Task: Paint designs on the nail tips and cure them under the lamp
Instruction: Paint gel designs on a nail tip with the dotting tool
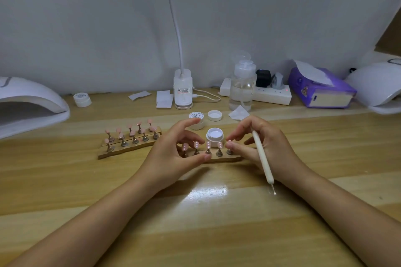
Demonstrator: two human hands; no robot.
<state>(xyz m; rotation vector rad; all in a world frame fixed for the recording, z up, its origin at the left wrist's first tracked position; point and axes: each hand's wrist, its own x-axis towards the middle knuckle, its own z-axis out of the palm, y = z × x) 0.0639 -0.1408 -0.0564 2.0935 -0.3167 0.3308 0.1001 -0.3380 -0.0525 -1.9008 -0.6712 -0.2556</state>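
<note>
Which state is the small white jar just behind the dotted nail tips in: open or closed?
Open. The small white jar shows its pale contents from above, and a loose white lid lies upturned on the wooden table behind it.

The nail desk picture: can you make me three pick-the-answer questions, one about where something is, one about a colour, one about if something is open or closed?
1. Where is the open jar?
A. Just behind the near nail stand
B. Inside the left lamp
C. On the tissue pack

2. What colour is the tissue pack?
A. Green
B. Purple
C. Red

3. What is the right hand doing?
A. Lying flat and empty
B. Pressing the pump bottle
C. Holding a white dotting pen

Answers:
1 A, the jar sits right behind the dotted tips.
2 B, its wrapper is purple.
3 C, the fingers curl round the pen's shaft.
</note>
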